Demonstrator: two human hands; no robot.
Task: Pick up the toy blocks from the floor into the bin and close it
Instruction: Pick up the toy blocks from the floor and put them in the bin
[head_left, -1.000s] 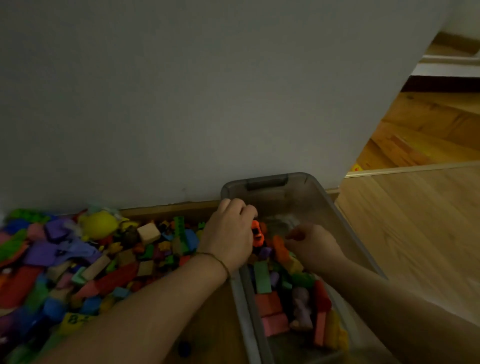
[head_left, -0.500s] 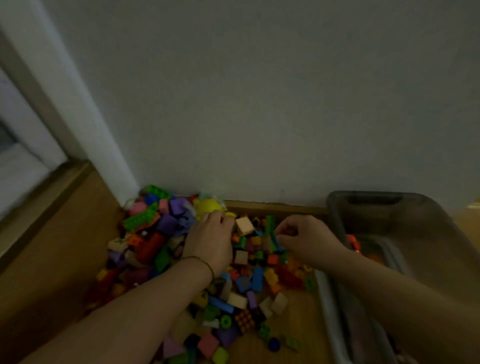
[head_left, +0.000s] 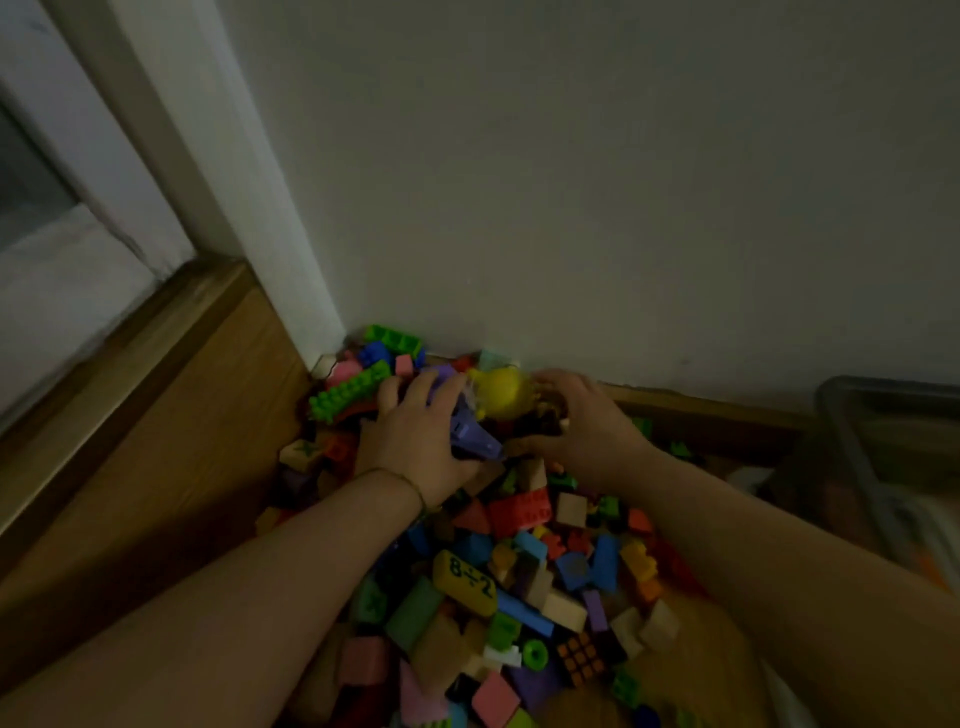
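Heaped in the corner where wall (head_left: 571, 208) meets door frame (head_left: 249, 182): toy blocks (head_left: 519, 512), spilling toward the camera. Left hand (head_left: 415, 447) on the heap's far end, fingers (head_left: 423, 387) wrapped round a purple piece (head_left: 475, 436) touching a yellow toy (head_left: 498, 389). Right hand (head_left: 576, 431) just beside, curled over dark blocks (head_left: 540, 423); gripping or only touching, cannot tell. Bin (head_left: 852, 457) open at the far right, against the wall, near the heap's edge. Bare wooden floor (head_left: 156, 493) left of the heap.
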